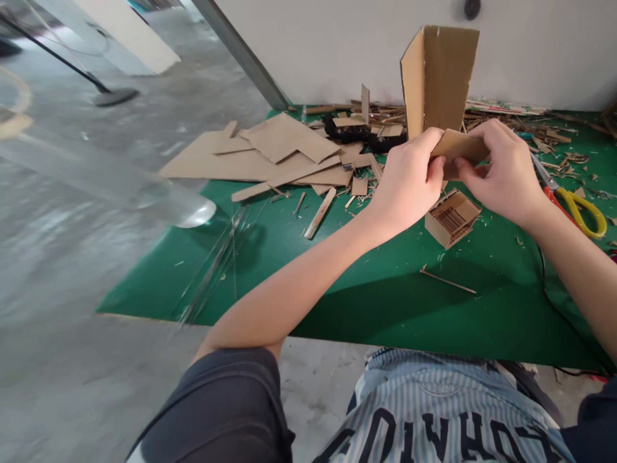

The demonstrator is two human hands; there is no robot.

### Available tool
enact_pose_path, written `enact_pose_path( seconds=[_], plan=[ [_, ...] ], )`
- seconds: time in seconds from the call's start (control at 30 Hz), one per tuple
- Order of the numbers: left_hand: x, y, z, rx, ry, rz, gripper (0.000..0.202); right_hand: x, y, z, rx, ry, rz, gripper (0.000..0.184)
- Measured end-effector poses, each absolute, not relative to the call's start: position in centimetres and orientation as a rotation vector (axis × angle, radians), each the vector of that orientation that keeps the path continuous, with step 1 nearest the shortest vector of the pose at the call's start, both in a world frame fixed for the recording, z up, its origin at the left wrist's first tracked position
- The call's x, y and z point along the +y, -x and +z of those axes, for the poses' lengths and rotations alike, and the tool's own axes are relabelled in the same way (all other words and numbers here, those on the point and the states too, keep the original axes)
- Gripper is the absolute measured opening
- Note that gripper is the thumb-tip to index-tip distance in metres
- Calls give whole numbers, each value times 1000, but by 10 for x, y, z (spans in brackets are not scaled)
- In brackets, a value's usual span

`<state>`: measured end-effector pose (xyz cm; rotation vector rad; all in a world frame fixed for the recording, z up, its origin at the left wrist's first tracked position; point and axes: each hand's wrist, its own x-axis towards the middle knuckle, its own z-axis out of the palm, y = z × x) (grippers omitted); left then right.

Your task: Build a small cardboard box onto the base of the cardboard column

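Left hand (409, 183): fingers curled shut, pinching the left edge of the folded cardboard piece (457, 146).
Right hand (504, 170): fingers closed on the piece's right end.
Cardboard piece: upper right of centre, raised over the green mat (385, 302).
Below the hands: small cardboard box (452, 218).
Right edge: scissors (576, 204).
Behind, left of centre: flat cardboard sheets (260, 157), scraps.

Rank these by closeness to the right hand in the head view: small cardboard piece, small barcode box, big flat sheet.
1. small cardboard piece: pinched in the fingers of the right hand, touching it.
2. small barcode box: on the green mat, just below and left of that hand.
3. big flat sheet: far off at the mat's left end.
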<state>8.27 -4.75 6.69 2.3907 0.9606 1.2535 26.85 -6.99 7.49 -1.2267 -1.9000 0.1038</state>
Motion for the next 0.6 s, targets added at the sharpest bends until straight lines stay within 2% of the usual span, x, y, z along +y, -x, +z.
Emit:
enact_pose_path(
  seconds=[0.6],
  plan=[
    [-66,-90,72,893,-2467,1250,16,-72,-263,65,-1890,1309,-132,24]
  ],
)
